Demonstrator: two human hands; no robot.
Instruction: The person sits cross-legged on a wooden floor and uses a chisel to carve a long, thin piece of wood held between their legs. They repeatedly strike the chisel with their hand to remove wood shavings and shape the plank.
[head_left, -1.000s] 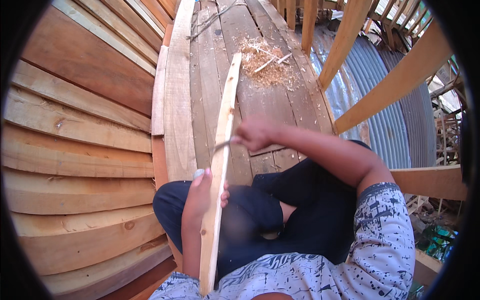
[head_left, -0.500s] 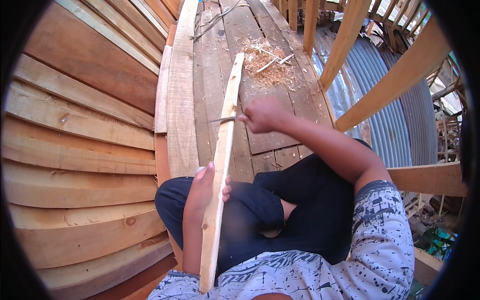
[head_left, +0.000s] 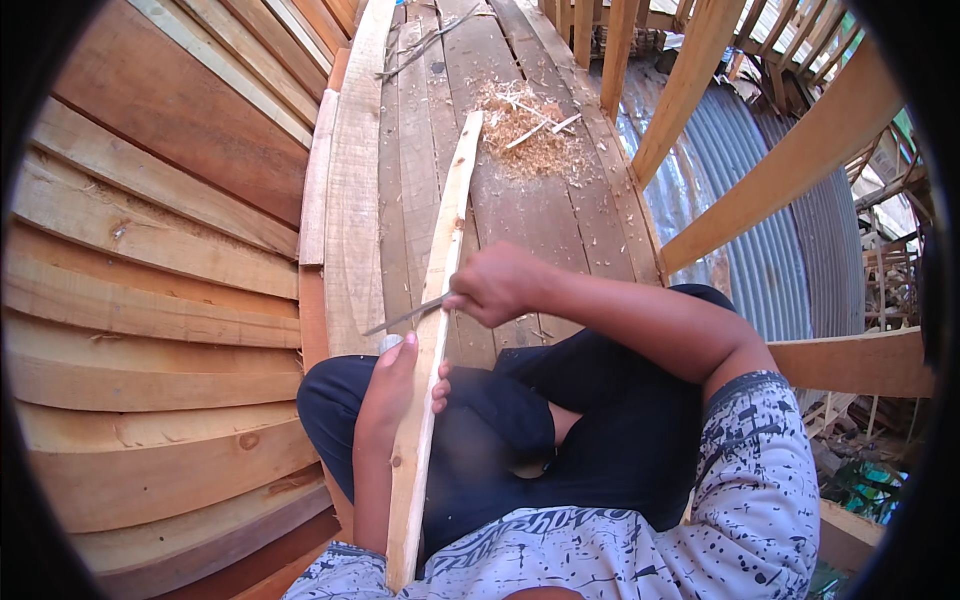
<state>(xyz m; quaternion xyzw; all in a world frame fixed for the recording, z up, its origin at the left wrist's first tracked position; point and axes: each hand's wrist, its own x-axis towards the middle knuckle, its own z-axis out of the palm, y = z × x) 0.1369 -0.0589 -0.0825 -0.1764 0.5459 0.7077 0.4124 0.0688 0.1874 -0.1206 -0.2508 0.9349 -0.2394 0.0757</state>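
My left hand (head_left: 398, 382) is closed around a long pale strip of wood (head_left: 440, 260), thumb on one side and fingertips showing on the other. The strip slants from my shirt, over my lap, to the plank floor in front. In my right hand (head_left: 497, 284) is a knife, its handle hidden in the fist. The thin grey knife blade (head_left: 405, 318) lies across the strip just above my left thumb, its tip pointing left. Past the far end of the strip is a heap of wood shavings (head_left: 525, 130) with a few thin slivers on it.
Stacked boards (head_left: 150, 350) line the left side. Wooden posts (head_left: 690, 90) form a railing at the right, with corrugated metal sheets (head_left: 740, 180) beyond it. A thin dark stick (head_left: 430, 42) lies on the plank floor (head_left: 530, 215) farther ahead. My crossed legs (head_left: 620, 410) are beneath the strip.
My right hand has drawn the knife along the strip toward me, down near my left thumb. The blade is now more slanted. My left hand keeps its grip on the wood.
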